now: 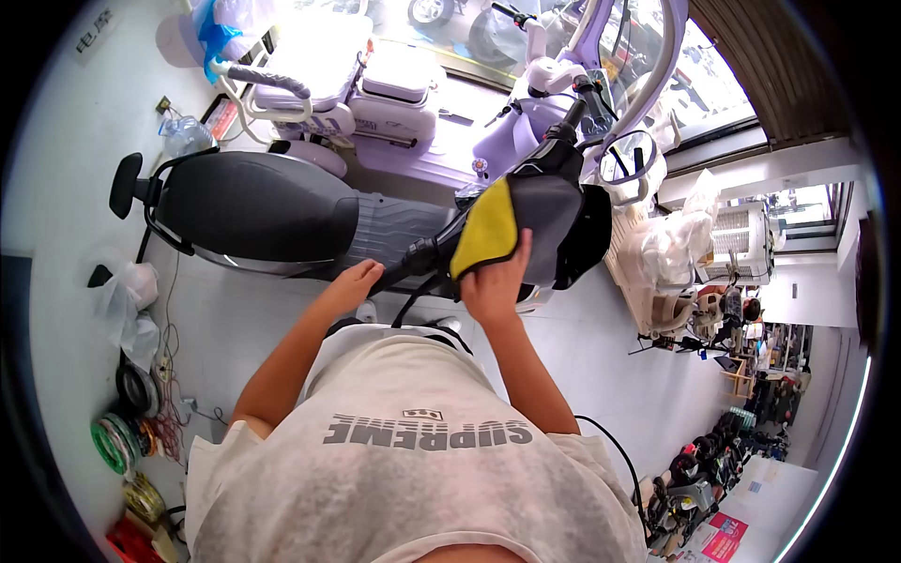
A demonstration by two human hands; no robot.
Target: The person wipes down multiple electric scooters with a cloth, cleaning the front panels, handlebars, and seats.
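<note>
A black electric scooter stands crosswise before me, its long black seat [258, 206] to the left and its handlebar end to the right. My left hand [358, 281] is closed round the end of the near handlebar grip [405, 266]. My right hand [497, 284] holds the near edge of a cloth, yellow [486, 230] on one side and grey on the other. This cloth lies over the scooter's front, by the handlebar centre, and hides what is under it. One finger of that hand stretches up along the cloth.
Behind stands a lilac scooter [399, 155] by the window. A round mirror [627, 158] sticks out at the right. Plastic-wrapped goods [671, 246] are stacked further right. At the left wall lie plastic bags [131, 300], cables and coiled hoses [114, 443].
</note>
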